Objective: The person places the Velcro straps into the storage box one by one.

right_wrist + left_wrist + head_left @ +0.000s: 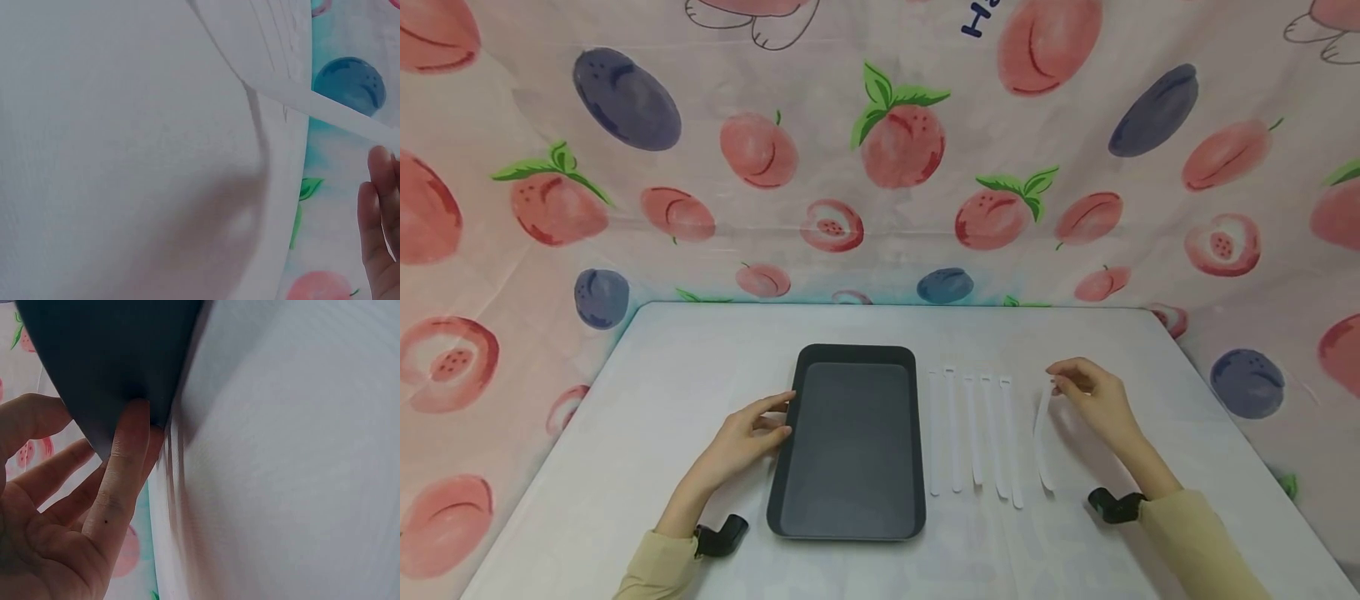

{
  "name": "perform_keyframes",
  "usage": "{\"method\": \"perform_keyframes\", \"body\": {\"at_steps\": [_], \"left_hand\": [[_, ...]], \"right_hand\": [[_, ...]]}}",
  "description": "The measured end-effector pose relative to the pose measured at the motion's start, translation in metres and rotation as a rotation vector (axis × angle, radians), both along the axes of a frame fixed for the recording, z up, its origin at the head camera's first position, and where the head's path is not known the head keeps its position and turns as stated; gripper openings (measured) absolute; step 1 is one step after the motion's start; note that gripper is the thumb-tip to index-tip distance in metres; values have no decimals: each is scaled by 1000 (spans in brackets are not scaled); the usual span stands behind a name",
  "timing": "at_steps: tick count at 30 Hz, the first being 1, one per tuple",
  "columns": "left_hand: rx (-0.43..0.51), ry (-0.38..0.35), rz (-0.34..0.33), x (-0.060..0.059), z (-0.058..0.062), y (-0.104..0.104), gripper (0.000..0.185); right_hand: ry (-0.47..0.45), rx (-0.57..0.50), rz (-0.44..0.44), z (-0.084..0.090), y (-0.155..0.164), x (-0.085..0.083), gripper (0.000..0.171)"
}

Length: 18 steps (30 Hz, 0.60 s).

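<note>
A dark grey rectangular tray (850, 450) lies on the white table. My left hand (748, 437) rests against its left side, with fingertips on the rim and outer wall (106, 356) in the left wrist view. To the right of the tray, my right hand (1093, 396) pinches the top end of a thin white strap (1041, 442). That strap hangs down, its lower end at the tabletop. In the right wrist view, the strap (325, 107) slants towards the fingers (370, 222); the pinching point is out of frame.
Several white straps (973, 433) with slotted heads lie side by side between the tray and my right hand. The white table (715, 350) ends at a backdrop (820, 83) printed with peaches and plums. Black wrist cameras (722, 536) sit at both sleeves.
</note>
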<state>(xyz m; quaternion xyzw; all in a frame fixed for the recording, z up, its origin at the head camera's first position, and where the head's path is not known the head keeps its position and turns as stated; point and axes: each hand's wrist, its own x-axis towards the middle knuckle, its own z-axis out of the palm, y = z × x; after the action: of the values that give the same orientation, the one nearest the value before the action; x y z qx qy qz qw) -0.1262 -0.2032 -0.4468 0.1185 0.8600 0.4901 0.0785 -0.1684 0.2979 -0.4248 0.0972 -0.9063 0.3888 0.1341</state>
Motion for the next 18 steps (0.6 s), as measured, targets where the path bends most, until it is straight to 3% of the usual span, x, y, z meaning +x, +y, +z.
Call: {"method": "perform_keyframes", "body": {"at_steps": [18], "left_hand": [[4, -13, 10, -1, -2, 0, 53]], "right_hand": [[75, -3, -7, 18, -3, 16, 14]]}}
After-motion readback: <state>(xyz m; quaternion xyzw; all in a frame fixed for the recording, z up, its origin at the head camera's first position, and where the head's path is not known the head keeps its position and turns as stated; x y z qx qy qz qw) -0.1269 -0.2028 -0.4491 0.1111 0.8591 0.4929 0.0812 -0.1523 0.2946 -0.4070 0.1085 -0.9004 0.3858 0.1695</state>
